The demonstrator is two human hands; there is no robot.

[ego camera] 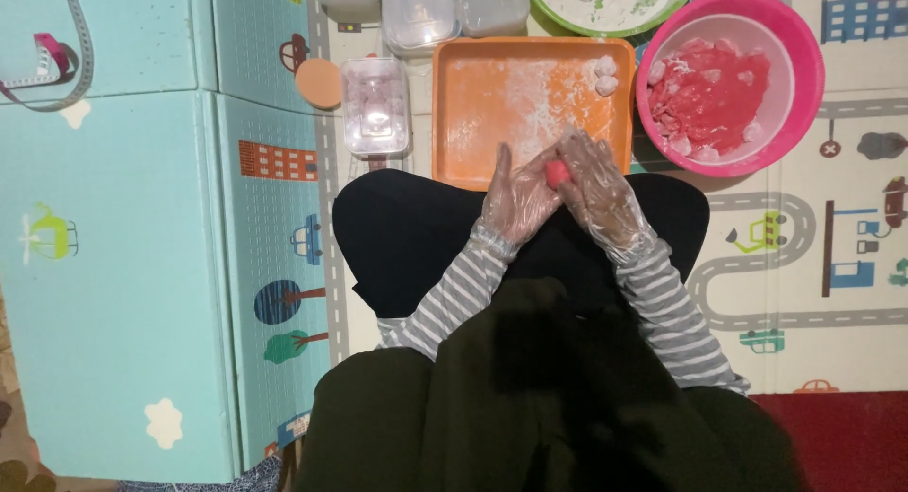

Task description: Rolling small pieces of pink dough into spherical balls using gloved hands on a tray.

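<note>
Both my hands wear clear plastic gloves and meet above my lap. My left hand (515, 201) lies palm up, and my right hand (598, 184) cups over it. Between them sits a small pink-red dough ball (556, 173), held by both palms. Just beyond the hands lies an orange square tray (473, 123) dusted with white flour, with two floured balls (605, 74) in its far right corner. To the right stands a pink bowl (804, 47) holding red dough pieces (709, 95).
A small clear lidded container (375, 104) with pale pieces sits left of the tray. Clear tubs (419, 14) and a green-rimmed bowl (605, 5) with white contents line the far edge. A measuring tape (57, 61) lies far left on the patterned play mat.
</note>
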